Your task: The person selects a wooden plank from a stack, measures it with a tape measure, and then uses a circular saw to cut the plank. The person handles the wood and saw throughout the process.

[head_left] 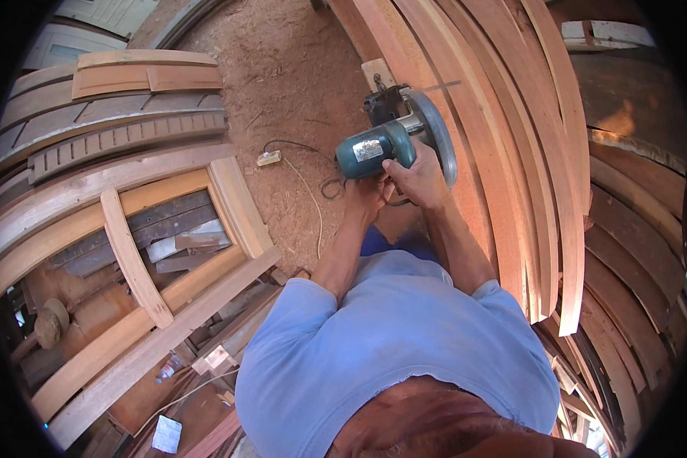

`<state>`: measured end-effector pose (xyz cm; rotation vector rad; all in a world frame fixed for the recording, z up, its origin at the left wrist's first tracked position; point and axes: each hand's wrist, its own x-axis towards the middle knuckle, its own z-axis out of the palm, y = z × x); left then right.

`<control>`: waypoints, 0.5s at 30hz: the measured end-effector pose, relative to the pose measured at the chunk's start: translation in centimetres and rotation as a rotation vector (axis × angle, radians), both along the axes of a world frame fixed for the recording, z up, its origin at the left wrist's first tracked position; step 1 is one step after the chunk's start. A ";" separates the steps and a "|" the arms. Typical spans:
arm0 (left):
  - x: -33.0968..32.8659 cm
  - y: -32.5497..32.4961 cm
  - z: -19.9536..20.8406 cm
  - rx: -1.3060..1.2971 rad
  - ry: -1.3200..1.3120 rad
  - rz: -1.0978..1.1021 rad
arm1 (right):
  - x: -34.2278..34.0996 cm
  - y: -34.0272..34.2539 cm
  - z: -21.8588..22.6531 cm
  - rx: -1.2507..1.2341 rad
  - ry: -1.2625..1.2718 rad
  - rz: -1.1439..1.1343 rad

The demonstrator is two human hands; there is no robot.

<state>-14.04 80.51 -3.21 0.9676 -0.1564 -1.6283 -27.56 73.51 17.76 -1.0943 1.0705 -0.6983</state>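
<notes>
Reddish-brown, long wooden planks (504, 168) run forward, right of your nearer right hand (423, 177), clamped on the teal, grey-guarded circular saw (368, 149), your left hand's closure (367, 194) being unclear.

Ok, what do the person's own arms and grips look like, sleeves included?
The left grip and right grip are bare human hands, five-fingered by nature, without gloves; I see no watch or band on the wrists. The light-blue cloth shirt has plain short sleeves, leaving the forearms uncovered.

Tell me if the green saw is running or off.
Cannot tell: the right hand grips the green saw, and its switch is hidden.
</notes>
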 end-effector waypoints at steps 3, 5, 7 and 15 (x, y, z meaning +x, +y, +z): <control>-0.3 -0.7 1.3 -0.069 -0.144 0.011 | 0.2 -0.6 -1.1 -0.069 0.027 -0.005; -0.1 -1.2 2.4 -0.196 -0.437 -0.066 | 0.4 -1.0 -1.6 -0.187 0.052 -0.031; 0.8 -1.3 1.5 -0.249 -0.598 -0.124 | 0.7 -1.5 -0.1 -0.094 0.036 -0.012; 0.7 -3.1 2.9 0.086 0.138 0.097 | 1.5 -3.0 -1.3 -0.150 0.030 -0.028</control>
